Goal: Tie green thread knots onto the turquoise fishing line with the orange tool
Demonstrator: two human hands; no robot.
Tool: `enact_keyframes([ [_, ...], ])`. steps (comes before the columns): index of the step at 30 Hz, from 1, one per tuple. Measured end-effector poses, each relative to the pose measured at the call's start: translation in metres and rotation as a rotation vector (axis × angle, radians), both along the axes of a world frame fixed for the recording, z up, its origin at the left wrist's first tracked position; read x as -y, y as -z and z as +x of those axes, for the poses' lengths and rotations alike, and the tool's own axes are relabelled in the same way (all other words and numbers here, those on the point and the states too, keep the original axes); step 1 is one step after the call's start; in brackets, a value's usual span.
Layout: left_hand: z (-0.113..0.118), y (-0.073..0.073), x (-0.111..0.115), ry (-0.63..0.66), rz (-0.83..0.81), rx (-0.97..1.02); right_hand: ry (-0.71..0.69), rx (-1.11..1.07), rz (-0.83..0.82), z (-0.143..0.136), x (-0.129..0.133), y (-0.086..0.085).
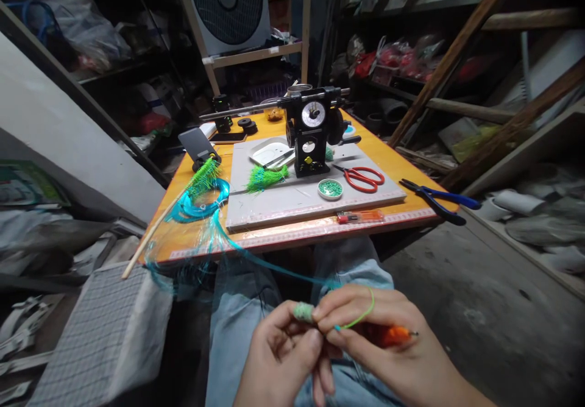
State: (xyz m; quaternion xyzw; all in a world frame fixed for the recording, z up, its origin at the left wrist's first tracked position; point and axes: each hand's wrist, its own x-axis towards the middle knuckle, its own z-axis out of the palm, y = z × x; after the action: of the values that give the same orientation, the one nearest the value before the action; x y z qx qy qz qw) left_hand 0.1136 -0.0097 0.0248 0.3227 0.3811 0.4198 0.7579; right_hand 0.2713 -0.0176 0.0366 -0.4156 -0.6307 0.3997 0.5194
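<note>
A green tuft (267, 177) looks finished; the left hand (286, 358) pinches a bristleless pale-green piece (303, 312), the right hand (393, 328) closes on a green strand (371, 311).

One camera, worn on the head, is looking forward and down. It is facing the hands (320, 346), which are appearing close, at the lower part. Beyond them it is showing the bench (278, 245), and behind that, farther, the fan (227, 5).
</note>
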Motion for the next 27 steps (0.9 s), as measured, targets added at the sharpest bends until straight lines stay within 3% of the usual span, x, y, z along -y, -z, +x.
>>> enact_keyframes([
  [4, 0.007, 0.006, -0.004, -0.070, -0.071, -0.022, 0.078, -0.180, -0.123, -0.005, 0.001, 0.011],
  [8, 0.012, 0.007, -0.003, -0.218, -0.064, -0.044, 0.149, -0.557, -0.502, -0.014, 0.002, 0.026],
  [10, 0.015, 0.005, -0.002, -0.268, -0.065, -0.063, 0.141, -0.663, -0.610, -0.017, 0.002, 0.028],
  [18, 0.027, 0.006, 0.001, -0.354, -0.025, -0.025, 0.072, -0.767, -0.659, -0.021, 0.001, 0.021],
  [27, 0.029, 0.007, 0.000, -0.339, 0.023, 0.032, 0.046, -0.877, -0.667, -0.030, 0.002, 0.025],
])
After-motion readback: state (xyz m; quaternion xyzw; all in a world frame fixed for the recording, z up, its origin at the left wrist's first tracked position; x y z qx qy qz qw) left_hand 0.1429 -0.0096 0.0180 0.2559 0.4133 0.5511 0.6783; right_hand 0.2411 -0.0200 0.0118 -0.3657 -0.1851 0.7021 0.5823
